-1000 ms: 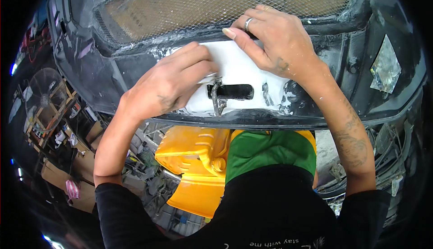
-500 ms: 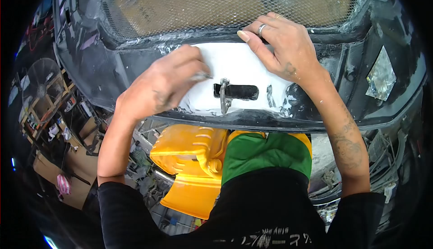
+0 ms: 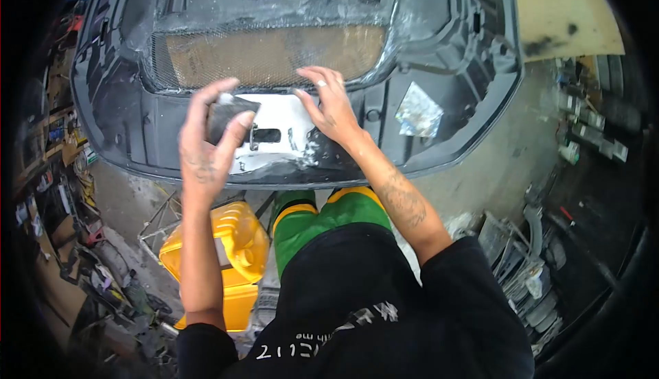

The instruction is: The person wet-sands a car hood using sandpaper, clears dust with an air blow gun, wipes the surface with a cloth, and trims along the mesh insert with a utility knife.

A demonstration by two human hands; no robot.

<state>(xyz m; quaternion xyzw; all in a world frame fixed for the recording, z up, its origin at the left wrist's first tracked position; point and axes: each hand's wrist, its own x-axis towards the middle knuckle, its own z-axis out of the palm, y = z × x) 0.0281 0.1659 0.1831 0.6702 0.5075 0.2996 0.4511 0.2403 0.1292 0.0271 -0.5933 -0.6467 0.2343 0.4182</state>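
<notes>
Dark-grey pad (image 3: 230, 114), left of frame centre, gripped in half-closed left hand (image 3: 202, 140). Probably light, slightly flexible; best pinched by opposite edges. Right hand (image 3: 334, 110), near frame centre, loosely open, apparently holding nothing, beside white patch (image 3: 278, 109).

Black T-shirt (image 3: 357, 269), green legwear (image 3: 357, 212), forearm tattoos (image 3: 405, 206)
</notes>
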